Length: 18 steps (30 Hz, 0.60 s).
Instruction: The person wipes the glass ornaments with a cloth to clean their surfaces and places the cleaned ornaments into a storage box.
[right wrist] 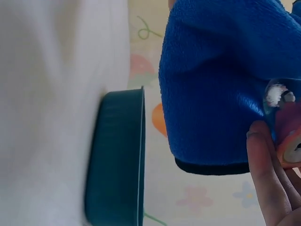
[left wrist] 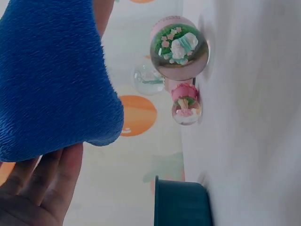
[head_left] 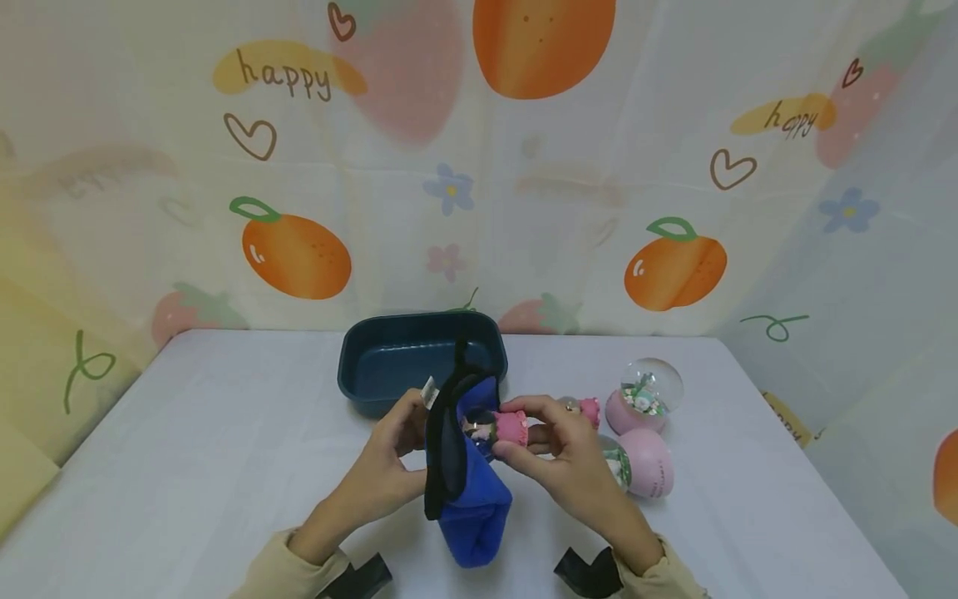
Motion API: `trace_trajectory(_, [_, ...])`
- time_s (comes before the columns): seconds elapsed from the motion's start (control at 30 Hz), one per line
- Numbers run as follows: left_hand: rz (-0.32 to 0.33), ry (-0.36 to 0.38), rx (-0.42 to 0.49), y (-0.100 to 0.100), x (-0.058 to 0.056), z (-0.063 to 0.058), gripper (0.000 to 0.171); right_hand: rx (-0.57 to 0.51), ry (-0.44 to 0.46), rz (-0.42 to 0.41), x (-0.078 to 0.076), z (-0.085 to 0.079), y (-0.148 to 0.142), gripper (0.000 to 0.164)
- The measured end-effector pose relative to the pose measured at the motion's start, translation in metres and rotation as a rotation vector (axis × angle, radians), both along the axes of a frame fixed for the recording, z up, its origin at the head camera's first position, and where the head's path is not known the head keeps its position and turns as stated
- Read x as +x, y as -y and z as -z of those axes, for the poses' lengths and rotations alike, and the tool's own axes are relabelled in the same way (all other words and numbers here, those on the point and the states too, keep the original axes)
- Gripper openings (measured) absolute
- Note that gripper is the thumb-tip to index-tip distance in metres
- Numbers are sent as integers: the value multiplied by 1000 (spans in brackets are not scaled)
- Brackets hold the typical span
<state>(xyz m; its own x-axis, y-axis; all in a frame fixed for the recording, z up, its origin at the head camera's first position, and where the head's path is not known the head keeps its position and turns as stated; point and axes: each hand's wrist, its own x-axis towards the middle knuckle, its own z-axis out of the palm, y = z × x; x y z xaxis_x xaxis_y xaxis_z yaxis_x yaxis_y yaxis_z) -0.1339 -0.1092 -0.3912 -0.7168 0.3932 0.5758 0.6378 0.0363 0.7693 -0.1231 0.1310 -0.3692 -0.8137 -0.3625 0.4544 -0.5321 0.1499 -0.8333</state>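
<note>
My left hand (head_left: 385, 474) grips a blue plush pouch (head_left: 475, 520) by its black-trimmed edge, where a small white tag sticks out. Between my right thumb and fingers is a small snow globe with a pink scalloped base (head_left: 511, 428); its glass end points into the mouth of the pouch. The right hand (head_left: 565, 453) stays outside the opening. From the right wrist view, the globe's base (right wrist: 287, 122) shows beside the blue fabric (right wrist: 211, 108), with fingertips touching the cloth. The left wrist view has the pouch (left wrist: 56, 80) in front of part of the hand.
Right of the hands are another small pink-based snow globe (head_left: 590, 410), a large upright one (head_left: 634, 413) and a large one on its side (head_left: 649, 464). Behind the pouch stands a dark teal tub (head_left: 359, 401). A printed curtain (head_left: 524, 200) backs the white table (head_left: 202, 466).
</note>
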Motion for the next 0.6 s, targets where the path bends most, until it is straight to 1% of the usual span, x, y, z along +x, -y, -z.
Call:
trace_trajectory(0.07, [6, 52, -28, 1, 0, 0, 57, 32, -61, 21, 0, 1, 1, 36])
trace_trajectory(0.13, [13, 100, -60, 1, 1, 0, 62, 57, -141, 29, 0, 2, 2, 39])
trace_trajectory(0.23, [22, 134, -88, 0, 1, 1, 68, 82, -269, 16, -3, 4, 2, 44])
trace_trajectory(0.27, [20, 130, -91, 0, 0, 1, 71, 93, -306, 13, -3, 5, 2, 46])
trace_trajectory(0.3, [17, 120, -91, 0, 0, 1, 70, 102, -337, 9, -4, 5, 2, 47])
trace_trajectory(0.4, [15, 68, -70, -1, -1, 3, 66, 124, -387, -2, -4, 5, 2, 49])
trace_trajectory(0.5, [11, 10, -37, -2, -2, 3, 61, 133, -393, -11, -4, 4, 2, 49])
trace_trajectory(0.6, [8, -34, -4, -2, -1, 2, 60, 119, -369, -29, -4, 3, 2, 47])
